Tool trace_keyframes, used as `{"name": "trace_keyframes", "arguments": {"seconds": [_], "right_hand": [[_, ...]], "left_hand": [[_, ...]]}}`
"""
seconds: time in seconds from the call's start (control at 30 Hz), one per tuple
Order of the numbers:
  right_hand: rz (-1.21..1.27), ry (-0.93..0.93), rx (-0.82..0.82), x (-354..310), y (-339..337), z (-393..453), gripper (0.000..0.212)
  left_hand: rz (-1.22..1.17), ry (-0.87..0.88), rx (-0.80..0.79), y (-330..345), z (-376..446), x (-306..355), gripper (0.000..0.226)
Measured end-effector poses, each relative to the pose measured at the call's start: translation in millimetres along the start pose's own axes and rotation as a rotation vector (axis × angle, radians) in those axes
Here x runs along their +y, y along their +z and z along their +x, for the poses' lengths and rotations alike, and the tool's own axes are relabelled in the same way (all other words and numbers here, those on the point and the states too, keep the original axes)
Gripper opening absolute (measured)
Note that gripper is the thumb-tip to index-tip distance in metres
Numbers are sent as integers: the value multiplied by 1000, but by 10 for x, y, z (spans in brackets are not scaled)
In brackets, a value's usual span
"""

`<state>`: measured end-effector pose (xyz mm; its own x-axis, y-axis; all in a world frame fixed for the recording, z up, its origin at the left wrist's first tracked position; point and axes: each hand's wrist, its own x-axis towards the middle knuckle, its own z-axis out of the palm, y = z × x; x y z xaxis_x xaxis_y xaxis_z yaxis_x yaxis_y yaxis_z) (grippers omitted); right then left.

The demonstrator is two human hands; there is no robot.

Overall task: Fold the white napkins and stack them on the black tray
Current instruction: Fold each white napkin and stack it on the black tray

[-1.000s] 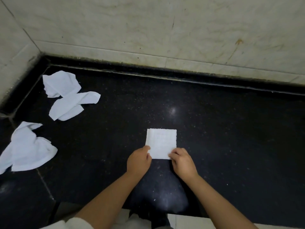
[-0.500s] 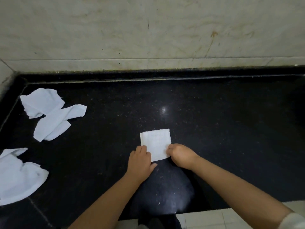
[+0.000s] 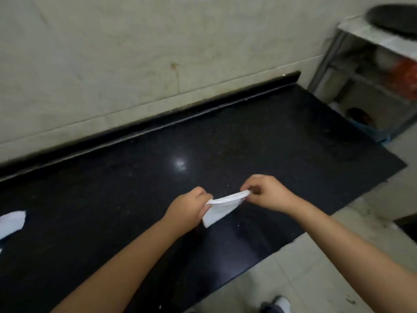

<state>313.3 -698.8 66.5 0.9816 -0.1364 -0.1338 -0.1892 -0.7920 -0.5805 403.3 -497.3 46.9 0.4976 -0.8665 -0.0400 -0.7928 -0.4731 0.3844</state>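
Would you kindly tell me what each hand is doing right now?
Left hand: grips one end of the folded white paper napkin.
Right hand: pinches the napkin's other end.

Our left hand [image 3: 189, 208] and right hand [image 3: 266, 193] are bare: no gloves, rings, watches or bands show on them. Both forearms are bare too, from wrist to the frame's lower edge, with no sleeve reaching into view on either side. The nails are too small to make out. Near the bottom edge, over the pale floor tiles, we see our shoe [image 3: 276, 306], dark on its upper part with a white toe, blurred and partly cut off by the frame.
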Motion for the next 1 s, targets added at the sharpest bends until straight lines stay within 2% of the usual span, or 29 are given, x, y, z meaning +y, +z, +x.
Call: {"name": "trace_keyframes", "arguments": {"seconds": [0.13, 0.2, 0.3, 0.4, 0.5, 0.6, 0.7, 0.8, 0.9, 1.0], "right_hand": [[-89, 67, 191, 707, -602, -538, 14], [-167, 81, 237, 1135, -911, -782, 15], [-276, 73, 229, 1744, -1493, -1122, 31], [-337, 26, 292, 2215, -2188, -1422, 28], [-387, 15, 317, 2624, -2876, -1562, 26], [-412, 35, 405, 3034, -3528, -1507, 25], [-425, 46, 476, 3418, -4172, -1322, 25], [-485, 46, 518, 3795, -4862, -998, 26], [-498, 42, 558, 4294, -5731, -435, 24], [-442, 42, 561, 4458, -6069, -105, 24]], "left_hand": [[-94, 84, -16, 70, 814, 888, 30], [-105, 129, -40, 166, 1180, 1413, 29], [-120, 214, -33, 286, 1727, 2158, 56], [-144, 199, 27, 282, 2262, 2779, 21], [-126, 242, 91, 196, 2815, 3327, 17], [-123, 288, 160, 34, 3421, 3776, 22], [-157, 342, 284, -164, 4085, 4160, 36], [-133, 342, 369, -336, 4881, 4435, 26], [-84, 316, 460, -518, 5941, 4655, 29], [-30, 238, 417, -691, 6361, 4742, 24]]}}
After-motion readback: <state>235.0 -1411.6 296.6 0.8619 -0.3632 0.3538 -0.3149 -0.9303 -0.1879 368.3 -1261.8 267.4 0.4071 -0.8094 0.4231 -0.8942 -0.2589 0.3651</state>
